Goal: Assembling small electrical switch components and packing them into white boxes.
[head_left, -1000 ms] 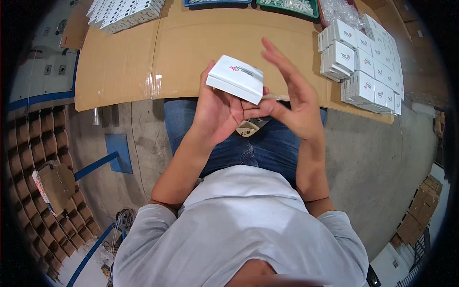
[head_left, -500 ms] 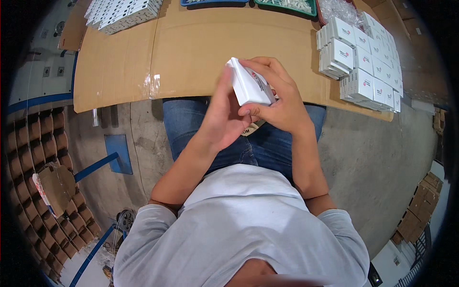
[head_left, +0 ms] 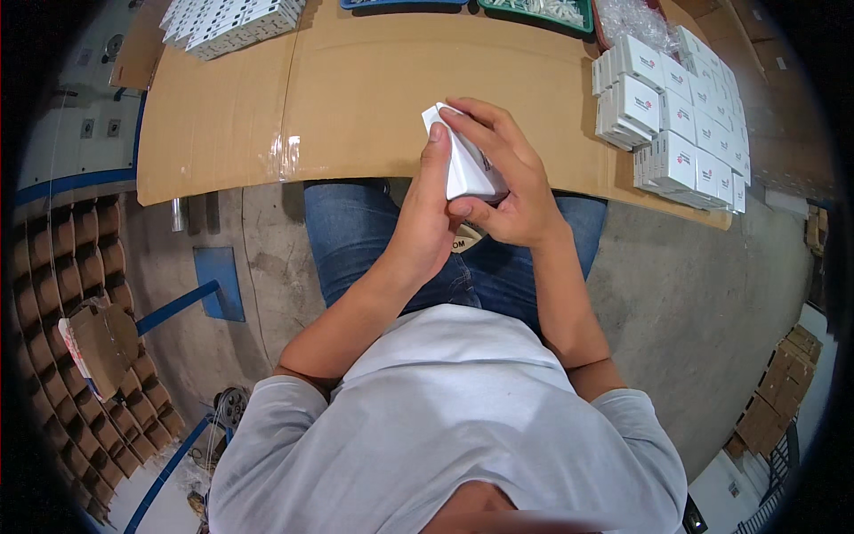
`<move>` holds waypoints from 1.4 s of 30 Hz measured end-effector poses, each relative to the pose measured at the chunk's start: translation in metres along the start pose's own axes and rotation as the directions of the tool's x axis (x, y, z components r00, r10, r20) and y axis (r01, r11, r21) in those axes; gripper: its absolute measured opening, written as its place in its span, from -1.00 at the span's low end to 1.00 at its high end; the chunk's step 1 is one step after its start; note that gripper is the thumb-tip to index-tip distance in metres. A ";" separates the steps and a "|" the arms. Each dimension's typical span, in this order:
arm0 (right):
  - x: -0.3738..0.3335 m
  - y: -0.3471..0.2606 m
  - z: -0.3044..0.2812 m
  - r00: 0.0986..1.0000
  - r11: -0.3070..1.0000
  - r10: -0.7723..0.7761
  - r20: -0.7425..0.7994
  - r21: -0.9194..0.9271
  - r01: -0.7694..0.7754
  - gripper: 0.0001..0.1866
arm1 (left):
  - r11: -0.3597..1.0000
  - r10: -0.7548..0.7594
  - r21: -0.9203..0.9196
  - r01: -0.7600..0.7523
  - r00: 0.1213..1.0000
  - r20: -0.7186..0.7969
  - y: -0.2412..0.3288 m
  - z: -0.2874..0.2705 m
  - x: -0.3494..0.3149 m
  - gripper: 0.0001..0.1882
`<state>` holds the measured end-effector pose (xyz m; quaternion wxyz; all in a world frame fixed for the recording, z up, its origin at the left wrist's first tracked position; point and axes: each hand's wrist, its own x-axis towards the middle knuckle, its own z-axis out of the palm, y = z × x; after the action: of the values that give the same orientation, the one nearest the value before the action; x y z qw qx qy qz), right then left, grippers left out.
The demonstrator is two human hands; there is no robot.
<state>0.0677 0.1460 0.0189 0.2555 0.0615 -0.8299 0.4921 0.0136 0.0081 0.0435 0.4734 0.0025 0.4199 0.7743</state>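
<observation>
A small white cardboard box [head_left: 469,171] with printing on its face is held between my two hands, tilted, just over the near edge of the cardboard-covered table. My right hand [head_left: 525,182] grips it from the right, with the fingers over its far end and the thumb at its near corner. Along the box's left side lies my left hand [head_left: 423,209], its thumb pressed near the upper end. A white flap or edge sticks out at that far end. My left hand's other fingers are mostly hidden behind the box.
Stacked white boxes [head_left: 680,133] stand at the table's right. White blocks with dark spots [head_left: 245,31] lie at the far left. Along the far edge are a blue tray [head_left: 405,8], a green tray [head_left: 534,21] of small white pieces, and clear plastic bags [head_left: 633,25].
My left hand has closed in on the box, its thumb now against the upper left side. The box has turned slightly, so less of its printed face shows.
</observation>
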 end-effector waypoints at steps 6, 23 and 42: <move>0.000 0.003 0.001 0.997 0.997 -0.076 -0.013 -0.027 0.076 -0.16 | 1.000 0.022 0.022 -0.021 0.999 -0.050 0.002 0.002 -0.001 -0.32; -0.007 0.008 0.019 0.981 0.988 -0.156 -0.117 0.000 0.157 -0.22 | 0.995 0.064 0.080 -0.058 0.995 -0.082 -0.012 -0.009 0.004 -0.41; -0.001 0.007 0.011 0.842 0.349 0.532 -0.087 0.929 -0.125 0.03 | 0.991 0.010 -0.131 -0.026 0.993 -0.119 0.006 -0.015 0.012 -0.44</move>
<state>0.0626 0.1404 0.0085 0.2290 -0.0795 -0.3648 0.8990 -0.0040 0.0061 0.0331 0.4398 -0.0709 0.3948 0.8035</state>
